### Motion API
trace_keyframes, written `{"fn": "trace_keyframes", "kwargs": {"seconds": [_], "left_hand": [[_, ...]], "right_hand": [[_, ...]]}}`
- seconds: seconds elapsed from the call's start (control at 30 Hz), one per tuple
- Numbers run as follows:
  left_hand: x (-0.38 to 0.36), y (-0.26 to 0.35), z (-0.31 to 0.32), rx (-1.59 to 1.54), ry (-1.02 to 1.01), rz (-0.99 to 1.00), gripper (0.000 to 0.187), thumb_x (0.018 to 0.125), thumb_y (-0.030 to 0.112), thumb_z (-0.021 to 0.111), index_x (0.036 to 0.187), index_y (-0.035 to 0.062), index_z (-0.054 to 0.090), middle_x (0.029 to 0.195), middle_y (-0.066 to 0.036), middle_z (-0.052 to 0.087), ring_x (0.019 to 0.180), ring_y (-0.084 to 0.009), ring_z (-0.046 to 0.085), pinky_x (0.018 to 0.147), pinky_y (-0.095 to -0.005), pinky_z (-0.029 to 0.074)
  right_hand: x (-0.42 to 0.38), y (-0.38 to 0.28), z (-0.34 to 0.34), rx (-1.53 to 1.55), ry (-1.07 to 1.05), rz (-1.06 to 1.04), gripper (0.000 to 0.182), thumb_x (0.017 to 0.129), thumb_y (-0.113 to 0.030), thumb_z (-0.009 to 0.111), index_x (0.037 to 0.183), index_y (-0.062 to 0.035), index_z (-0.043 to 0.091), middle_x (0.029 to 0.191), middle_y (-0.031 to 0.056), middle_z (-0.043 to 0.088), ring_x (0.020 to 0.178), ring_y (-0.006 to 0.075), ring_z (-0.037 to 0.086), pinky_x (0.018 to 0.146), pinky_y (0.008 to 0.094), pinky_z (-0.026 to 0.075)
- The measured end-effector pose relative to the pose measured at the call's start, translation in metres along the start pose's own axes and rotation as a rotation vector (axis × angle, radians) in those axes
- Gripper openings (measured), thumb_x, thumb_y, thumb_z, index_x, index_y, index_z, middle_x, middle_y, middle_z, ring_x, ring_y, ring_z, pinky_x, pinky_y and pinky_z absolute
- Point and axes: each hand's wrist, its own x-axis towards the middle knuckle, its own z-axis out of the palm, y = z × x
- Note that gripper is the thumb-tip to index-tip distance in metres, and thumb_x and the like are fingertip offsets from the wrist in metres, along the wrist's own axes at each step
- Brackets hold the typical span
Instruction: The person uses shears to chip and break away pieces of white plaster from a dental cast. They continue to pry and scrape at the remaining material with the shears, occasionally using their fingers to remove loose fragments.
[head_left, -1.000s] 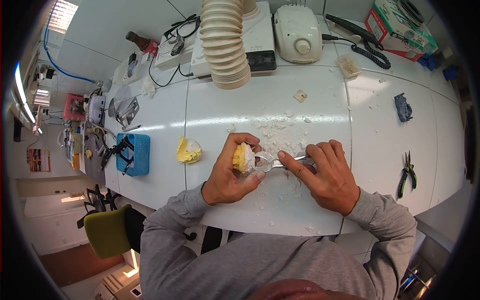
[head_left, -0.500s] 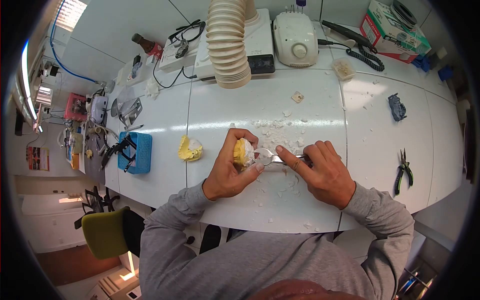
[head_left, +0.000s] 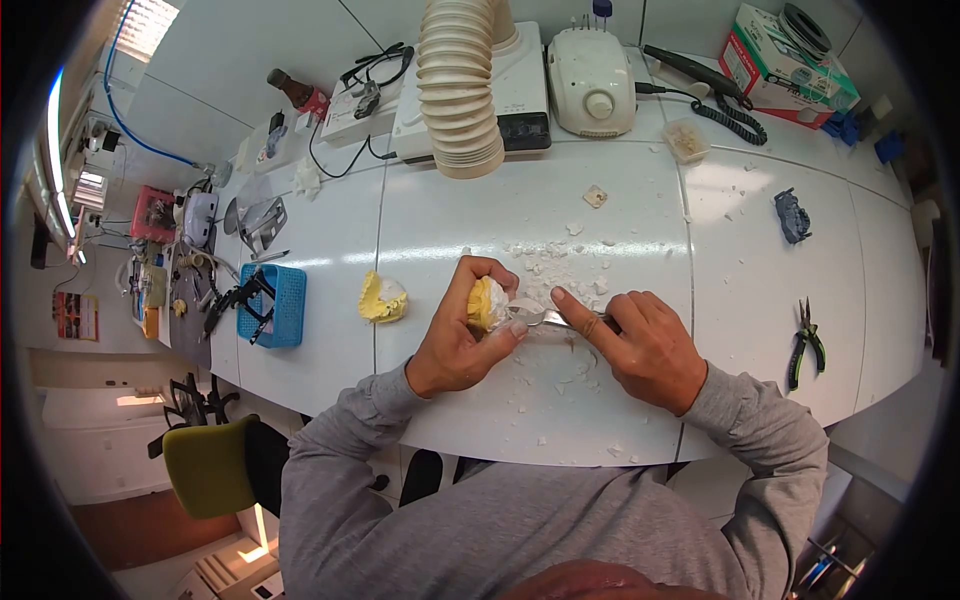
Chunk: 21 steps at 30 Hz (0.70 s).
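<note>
My left hand (head_left: pixel 452 345) is wrapped around a yellow dental cast (head_left: pixel 480 306) with white plaster on its right side. The fingers cover part of the cast. In my right hand (head_left: pixel 650 352) is a metal plaster knife (head_left: pixel 548 317), its handle mostly hidden under the palm and its blade against the white plaster. The index finger of that hand stretches along the knife, and my left thumb lies close by the blade. White plaster crumbs (head_left: pixel 550 268) are scattered beyond and below both hands. A second yellow dental cast (head_left: pixel 382 298) lies on the table left of my left hand.
A ribbed extraction hose (head_left: pixel 460 110) hangs over the back of the table. Pliers (head_left: pixel 806 345) and a grey-blue lump (head_left: pixel 792 216) lie on the right. At left is a blue basket (head_left: pixel 288 305); a white control box (head_left: pixel 592 85) stands behind.
The knife blade and my right hand have shifted very slightly against the cast. Both hands keep their hold, and the camera view has moved a touch.
</note>
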Motion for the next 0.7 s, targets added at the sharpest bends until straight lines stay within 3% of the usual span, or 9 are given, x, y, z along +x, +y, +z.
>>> {"fn": "trace_keyframes", "kwargs": {"seconds": [0.23, 0.3, 0.4, 0.57, 0.7], "left_hand": [[-0.001, -0.005, -0.001, -0.236, -0.067, 0.034, 0.059, 0.091, 0.006, 0.072, 0.138, 0.0061, 0.037, 0.125, -0.009, 0.046, 0.111, -0.0130, 0.052, 0.098, -0.0302, 0.048], [-0.001, -0.003, 0.003, -0.272, -0.061, -0.012, 0.067, 0.084, 0.008, 0.074, 0.138, 0.0098, 0.034, 0.126, -0.010, 0.046, 0.107, -0.0154, 0.052, 0.092, -0.0315, 0.049], [0.004, -0.008, 0.002, -0.546, -0.042, -0.030, 0.070, 0.085, 0.015, 0.074, 0.143, 0.0074, 0.035, 0.126, -0.010, 0.046, 0.106, -0.0183, 0.054, 0.090, -0.0335, 0.049], [0.013, -0.005, -0.007, -0.824, -0.063, -0.124, 0.084, 0.089, 0.022, 0.068, 0.160, 0.0021, 0.028, 0.125, -0.009, 0.046, 0.105, -0.0230, 0.055, 0.087, -0.0351, 0.049], [0.015, -0.010, -0.013, -0.870, -0.133, -0.074, 0.076, 0.102, 0.016, 0.057, 0.166, 0.0024, 0.018, 0.132, -0.009, 0.047, 0.121, -0.0260, 0.060, 0.092, -0.0364, 0.052]], "right_hand": [[0.007, -0.005, -0.013, 0.044, 0.051, 0.081, 0.072, 0.090, 0.003, 0.063, 0.158, -0.0174, 0.053, 0.087, 0.0067, 0.049, 0.081, 0.0202, 0.050, 0.076, 0.0347, 0.041], [0.007, -0.005, -0.020, 0.076, 0.059, 0.100, 0.069, 0.087, 0.003, 0.068, 0.153, -0.0138, 0.057, 0.089, 0.0082, 0.051, 0.080, 0.0214, 0.053, 0.073, 0.0360, 0.044], [0.007, -0.002, -0.020, 0.278, 0.128, 0.214, 0.058, 0.083, 0.004, 0.074, 0.139, -0.0062, 0.064, 0.093, 0.0110, 0.055, 0.077, 0.0241, 0.059, 0.069, 0.0375, 0.049], [0.010, 0.015, -0.031, 0.455, 0.222, 0.276, 0.027, 0.081, 0.005, 0.076, 0.108, 0.0046, 0.070, 0.094, 0.0140, 0.059, 0.069, 0.0262, 0.065, 0.062, 0.0360, 0.053], [0.009, 0.024, -0.036, 0.515, 0.226, 0.342, 0.029, 0.080, 0.006, 0.075, 0.109, 0.0055, 0.072, 0.092, 0.0120, 0.058, 0.069, 0.0219, 0.064, 0.061, 0.0337, 0.052]]}}
